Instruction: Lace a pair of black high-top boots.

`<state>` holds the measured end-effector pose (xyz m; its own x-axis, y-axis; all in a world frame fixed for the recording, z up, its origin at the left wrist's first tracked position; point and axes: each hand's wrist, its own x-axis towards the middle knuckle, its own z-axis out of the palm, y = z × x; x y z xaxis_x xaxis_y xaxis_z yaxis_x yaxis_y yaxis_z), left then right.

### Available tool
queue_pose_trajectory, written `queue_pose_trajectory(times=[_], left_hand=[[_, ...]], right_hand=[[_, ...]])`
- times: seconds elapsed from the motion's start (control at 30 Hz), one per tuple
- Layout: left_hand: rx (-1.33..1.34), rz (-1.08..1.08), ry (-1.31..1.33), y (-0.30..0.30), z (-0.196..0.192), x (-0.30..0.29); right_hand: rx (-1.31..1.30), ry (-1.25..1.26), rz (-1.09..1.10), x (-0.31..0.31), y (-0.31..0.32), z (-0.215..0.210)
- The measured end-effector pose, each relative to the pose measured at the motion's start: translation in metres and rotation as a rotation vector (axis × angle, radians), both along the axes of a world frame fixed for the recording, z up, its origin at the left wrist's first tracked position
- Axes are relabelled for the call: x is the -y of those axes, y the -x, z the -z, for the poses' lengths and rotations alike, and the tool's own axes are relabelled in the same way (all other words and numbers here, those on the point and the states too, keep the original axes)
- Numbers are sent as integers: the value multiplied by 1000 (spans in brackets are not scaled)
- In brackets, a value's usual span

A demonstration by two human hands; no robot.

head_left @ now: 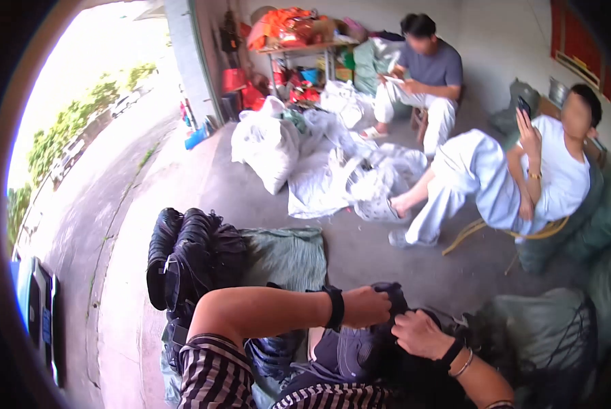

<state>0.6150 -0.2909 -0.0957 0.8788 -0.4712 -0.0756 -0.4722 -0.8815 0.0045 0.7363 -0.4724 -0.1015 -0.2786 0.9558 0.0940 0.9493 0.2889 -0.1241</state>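
Grey concrete floor [360, 252] runs out from under me toward an open doorway with a bright road beyond it, and two other people sit well apart from me across the floor, among white sacks [268, 146] and loose white sheeting.

Just beside my left arm stands a stack of folded black garments [189, 255] on a green woven sack [285, 255]. That stack looks tall and a little uneven, so I judge my left elbow could knock it over if it swings outward. Another green sack, tied with black cord [547, 327], bulges on my right, near my wrist.

What I am working on is a dark blue and black bundle of cloth [360, 347] in my lap, low in the middle of the view. It is soft and floppy, so my guess is that a loose fold could slide off my knees onto the dusty floor if either grip slackens.

My left hand [367, 307], with a black band at the wrist, is curled into a near fist, pinching the top edge of the cloth. My right hand [421, 334], wearing a black band and thin bangles, is closed on the same cloth just beside it, fingers bent into the fabric. Both hands nearly touch.
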Motion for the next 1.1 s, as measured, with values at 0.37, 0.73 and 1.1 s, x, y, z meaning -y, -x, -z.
queue_pose_trajectory(times=[0.37, 0.73, 1.1], left_hand=[[-342, -421, 235, -16, -3, 14], [-345, -433, 1779, -15, 44, -10], [-277, -444, 1985, -15, 49, 1]], right_hand=[[-258, 219, 201, -8, -8, 26], [-1796, 0, 551, -15, -21, -10], [-1784, 302, 559, -22, 26, 3]])
